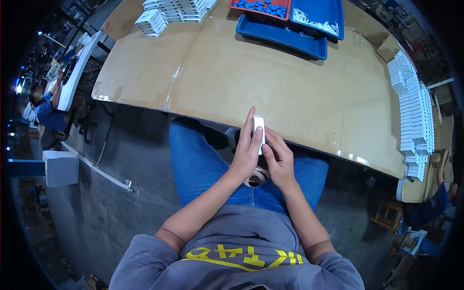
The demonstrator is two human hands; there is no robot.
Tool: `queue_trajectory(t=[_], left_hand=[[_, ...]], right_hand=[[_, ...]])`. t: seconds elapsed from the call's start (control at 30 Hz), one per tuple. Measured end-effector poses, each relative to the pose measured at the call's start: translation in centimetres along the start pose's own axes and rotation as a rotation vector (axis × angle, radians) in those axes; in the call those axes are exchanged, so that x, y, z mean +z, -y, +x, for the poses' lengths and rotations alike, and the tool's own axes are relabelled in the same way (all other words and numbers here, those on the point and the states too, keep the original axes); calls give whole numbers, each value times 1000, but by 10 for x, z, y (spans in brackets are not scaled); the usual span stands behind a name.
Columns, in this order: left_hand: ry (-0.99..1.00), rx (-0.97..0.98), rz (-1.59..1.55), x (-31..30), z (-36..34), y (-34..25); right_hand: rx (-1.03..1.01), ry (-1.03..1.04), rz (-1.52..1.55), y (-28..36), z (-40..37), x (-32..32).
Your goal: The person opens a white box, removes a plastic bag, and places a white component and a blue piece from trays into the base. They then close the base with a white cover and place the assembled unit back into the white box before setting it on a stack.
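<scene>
Between my two hands, over my lap at the table's near edge, is a small white box [258,124] held upright on its narrow side. My left hand [246,152] grips it from the left, thumb along its face and the fingers behind it. On the other side my right hand [279,157] closes around the lower part, its thumb near the bottom end. The fingers partly cover the box, and I cannot make out any print on it.
A cardboard-covered table [232,77] spans ahead. At its back stand a red tray [237,7] of blue pieces, a blue tray [340,19] of white pieces and another blue tray [285,41]. White boxes are stacked at left [151,23] and right [413,111]. Other people sit at both sides.
</scene>
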State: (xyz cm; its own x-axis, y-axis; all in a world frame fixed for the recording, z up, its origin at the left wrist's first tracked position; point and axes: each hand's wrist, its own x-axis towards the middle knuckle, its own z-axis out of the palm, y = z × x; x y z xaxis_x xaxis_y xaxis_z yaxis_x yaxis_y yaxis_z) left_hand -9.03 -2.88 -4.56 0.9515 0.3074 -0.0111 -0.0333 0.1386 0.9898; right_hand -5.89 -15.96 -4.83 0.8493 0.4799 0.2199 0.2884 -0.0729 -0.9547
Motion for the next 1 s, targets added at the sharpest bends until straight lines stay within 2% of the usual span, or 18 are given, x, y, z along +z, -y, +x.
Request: queue_trajectory(t=[0.23,0.63,1.0], left_hand=[[-30,85,95,-5,-2,6],[-3,203,138,-13,-11,8],[24,236,154,-18,-3,7]], right_hand=[[-3,-16,-44,8,-2,8],[-164,-32,-114,10,-6,15],[-97,-11,-16,15,1,5]])
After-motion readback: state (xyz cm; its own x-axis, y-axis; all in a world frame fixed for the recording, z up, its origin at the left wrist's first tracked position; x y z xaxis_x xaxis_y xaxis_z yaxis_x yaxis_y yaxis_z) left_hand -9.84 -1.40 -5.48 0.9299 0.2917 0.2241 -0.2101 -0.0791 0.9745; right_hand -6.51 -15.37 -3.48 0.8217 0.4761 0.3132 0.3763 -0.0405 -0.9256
